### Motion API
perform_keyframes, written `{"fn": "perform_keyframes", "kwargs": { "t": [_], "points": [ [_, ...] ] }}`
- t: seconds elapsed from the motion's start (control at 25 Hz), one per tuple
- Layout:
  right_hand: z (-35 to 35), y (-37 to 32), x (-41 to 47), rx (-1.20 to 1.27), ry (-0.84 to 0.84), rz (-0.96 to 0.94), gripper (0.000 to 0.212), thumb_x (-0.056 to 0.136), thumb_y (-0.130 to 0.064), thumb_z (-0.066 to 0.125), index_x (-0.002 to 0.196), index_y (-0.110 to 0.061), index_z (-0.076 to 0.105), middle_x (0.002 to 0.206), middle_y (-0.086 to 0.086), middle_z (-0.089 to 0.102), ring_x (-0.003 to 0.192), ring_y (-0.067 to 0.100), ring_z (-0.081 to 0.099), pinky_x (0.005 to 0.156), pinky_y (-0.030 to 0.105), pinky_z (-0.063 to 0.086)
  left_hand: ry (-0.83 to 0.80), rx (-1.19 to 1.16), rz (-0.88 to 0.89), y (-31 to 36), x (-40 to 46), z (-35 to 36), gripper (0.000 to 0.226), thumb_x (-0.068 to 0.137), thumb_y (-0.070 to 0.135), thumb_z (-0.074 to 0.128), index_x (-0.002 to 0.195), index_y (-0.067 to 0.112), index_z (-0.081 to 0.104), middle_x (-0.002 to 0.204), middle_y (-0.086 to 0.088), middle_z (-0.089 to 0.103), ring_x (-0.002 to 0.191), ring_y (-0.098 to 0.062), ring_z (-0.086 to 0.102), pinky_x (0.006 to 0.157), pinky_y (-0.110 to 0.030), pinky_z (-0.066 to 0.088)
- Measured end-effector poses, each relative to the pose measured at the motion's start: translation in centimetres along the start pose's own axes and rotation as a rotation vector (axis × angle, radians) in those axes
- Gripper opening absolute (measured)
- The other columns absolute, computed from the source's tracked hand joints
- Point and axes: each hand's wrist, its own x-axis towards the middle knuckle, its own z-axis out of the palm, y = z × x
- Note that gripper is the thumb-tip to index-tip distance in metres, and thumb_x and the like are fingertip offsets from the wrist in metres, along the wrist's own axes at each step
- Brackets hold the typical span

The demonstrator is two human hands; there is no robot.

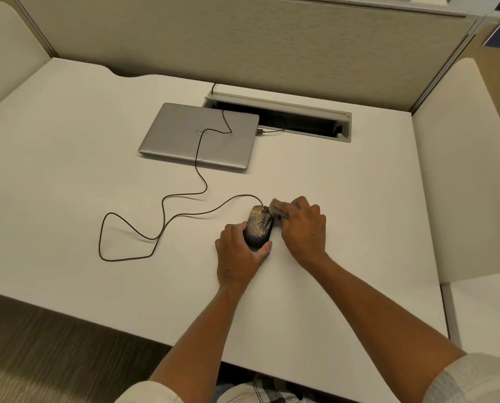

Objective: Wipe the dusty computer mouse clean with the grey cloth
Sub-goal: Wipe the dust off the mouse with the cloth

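A black wired mouse (259, 226) speckled with tan dust lies on the white desk (68, 170) near the middle. My left hand (238, 254) grips its rear end, thumb on the right side and fingers on the left. My right hand (302, 228) holds a bunched grey cloth (278, 210) against the mouse's front right edge. Most of the cloth is hidden under my fingers.
The mouse's dark cable (155, 225) loops across the desk to the left and runs over a closed silver laptop (199, 135) into an open cable tray (278, 117) at the back. Beige partition walls (243, 45) enclose the desk.
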Motion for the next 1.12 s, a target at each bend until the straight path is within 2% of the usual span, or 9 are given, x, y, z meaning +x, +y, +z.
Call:
{"fn": "perform_keyframes", "kwargs": {
  "t": [0.12,0.28,0.4,0.56,0.76,0.92,1.12],
  "points": [
    [-0.1,0.4,1.8,0.005,-0.093,0.002,0.037,0.091,-0.023,0.057,0.126,-0.035,0.063,0.112,0.001,0.057,0.090,0.029,0.051,0.076,0.039,0.044,-0.007,0.003,-0.003,0.1,0.0,-0.1,0.068,0.068,0.055,0.078,0.116,0.013,0.056,0.108,0.000,0.055,0.102,-0.021,0.055,0.092,-0.035,0.039],
    [0.0,-0.2,1.5,0.083,-0.230,-0.040,0.038,0.091,-0.029,0.059,0.126,-0.040,0.061,0.112,-0.001,0.056,0.096,0.027,0.051,0.084,0.039,0.044,-0.007,-0.003,0.002,0.0,0.0,-0.1,0.068,0.068,0.056,0.076,0.116,0.014,0.055,0.108,0.000,0.054,0.101,-0.020,0.054,0.090,-0.034,0.037],
    [-0.8,0.0,0.6,0.141,-0.266,-0.065,0.038,0.087,-0.031,0.064,0.124,-0.040,0.063,0.109,-0.002,0.057,0.096,0.027,0.051,0.085,0.039,0.044,-0.007,0.002,0.003,-0.1,0.0,0.1,0.067,0.067,0.055,0.077,0.115,0.014,0.055,0.107,0.001,0.054,0.101,-0.021,0.054,0.089,-0.033,0.036],
    [-2.1,0.1,0.0,0.120,-0.316,-0.211,0.030,0.088,-0.032,0.061,0.115,-0.041,0.068,0.108,-0.007,0.059,0.096,0.025,0.052,0.082,0.038,0.044,-0.003,0.007,0.002,-0.1,0.0,0.2,0.067,0.067,0.052,0.078,0.116,0.013,0.055,0.107,0.000,0.054,0.100,-0.022,0.055,0.089,-0.036,0.038],
    [-2.4,0.8,3.0,0.137,-0.266,-0.089,0.035,0.088,-0.027,0.058,0.119,-0.041,0.066,0.116,-0.004,0.060,0.101,0.029,0.052,0.086,0.040,0.043,-0.008,0.028,-0.001,0.0,0.1,0.1,0.068,0.068,0.058,0.074,0.116,0.014,0.055,0.107,0.000,0.054,0.098,-0.021,0.054,0.089,-0.037,0.040],
    [-1.2,-0.3,2.9,0.089,-0.312,-0.100,0.038,0.088,-0.027,0.062,0.124,-0.041,0.063,0.115,-0.003,0.058,0.102,0.029,0.051,0.085,0.038,0.040,-0.015,0.008,0.002,-0.1,0.0,0.1,0.069,0.068,0.060,0.073,0.117,0.015,0.055,0.107,0.002,0.053,0.099,-0.019,0.053,0.089,-0.034,0.038],
    [-1.9,-0.5,1.6,0.107,-0.366,-0.178,0.035,0.086,-0.025,0.062,0.117,-0.040,0.067,0.110,-0.007,0.060,0.101,0.027,0.050,0.088,0.042,0.042,-0.013,-0.011,-0.003,-0.1,0.1,0.2,0.067,0.067,0.058,0.073,0.116,0.016,0.054,0.106,0.003,0.053,0.099,-0.019,0.054,0.089,-0.032,0.036]
  ]
}}
